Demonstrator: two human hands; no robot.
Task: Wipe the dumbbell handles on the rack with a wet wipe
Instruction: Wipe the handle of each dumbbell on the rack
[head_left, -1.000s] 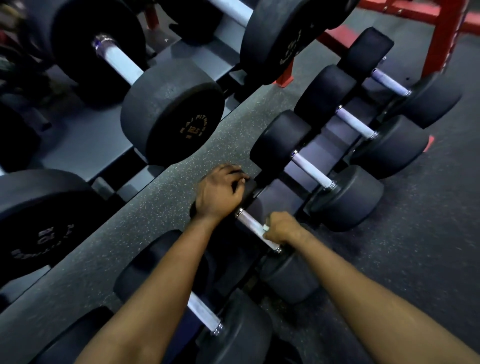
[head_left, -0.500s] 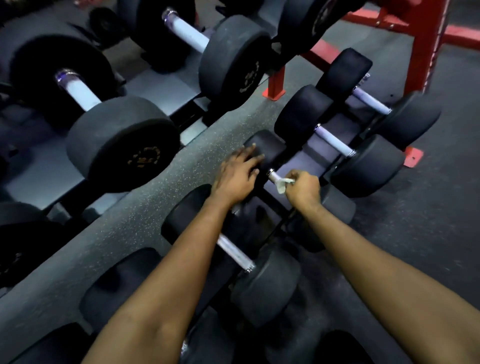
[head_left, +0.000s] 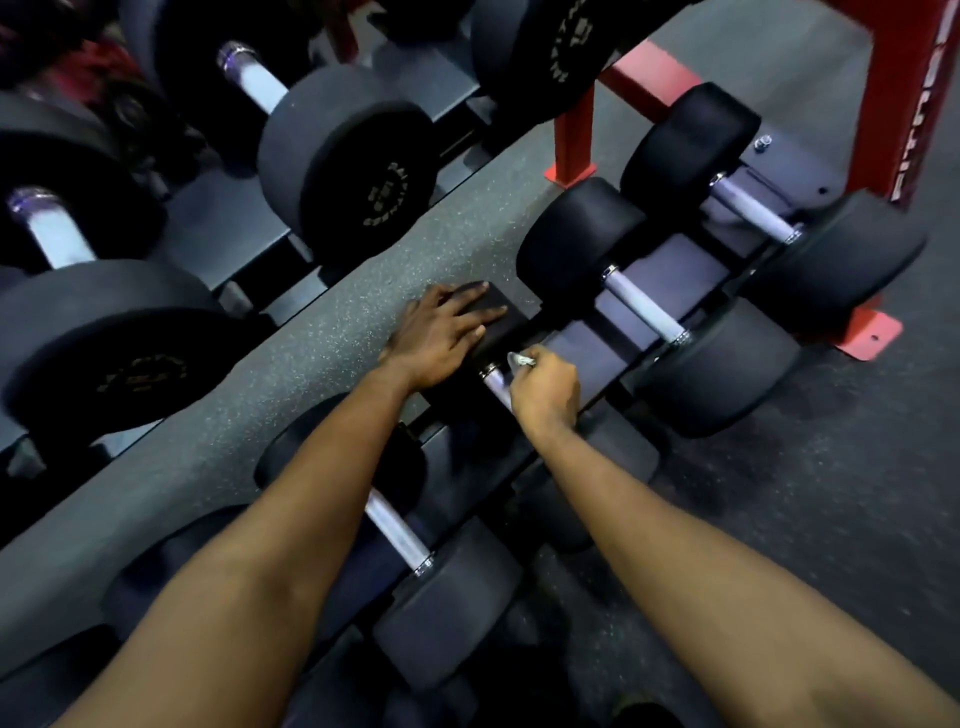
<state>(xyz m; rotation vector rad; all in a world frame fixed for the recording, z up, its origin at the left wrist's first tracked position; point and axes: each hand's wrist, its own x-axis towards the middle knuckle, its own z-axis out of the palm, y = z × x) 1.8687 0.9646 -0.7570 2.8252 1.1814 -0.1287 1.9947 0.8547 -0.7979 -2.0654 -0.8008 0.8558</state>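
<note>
A: Where does the wet wipe (head_left: 521, 360) sit?

B: In the right hand (head_left: 545, 395), on the low rack (head_left: 660, 265). Its fingers are curled round the steel dumbbell handle (head_left: 492, 383), clamping the wipe to it. Only a pale corner shows above the thumb. The left hand (head_left: 441, 338) lies flat on the far rubber head (head_left: 496, 312), fingers straight and slightly apart.

A: How to run the stroke well?

B: Judgement: keep the left palm pressing so the dumbbell cannot roll. Twist the right fist round the bar while sliding collar to collar, so the underside gets wiped too. The end near the collar looks uncovered, so go there first.

A: Versus earlier?

B: One second ago both hands worked the neighbouring handle (head_left: 397, 535), left fingers hooked over its head. Half a second ago they were already on this dumbbell, with more wipe hanging loose. Two handles beyond, (head_left: 644, 306) and (head_left: 753, 210), look not yet reached.
</note>
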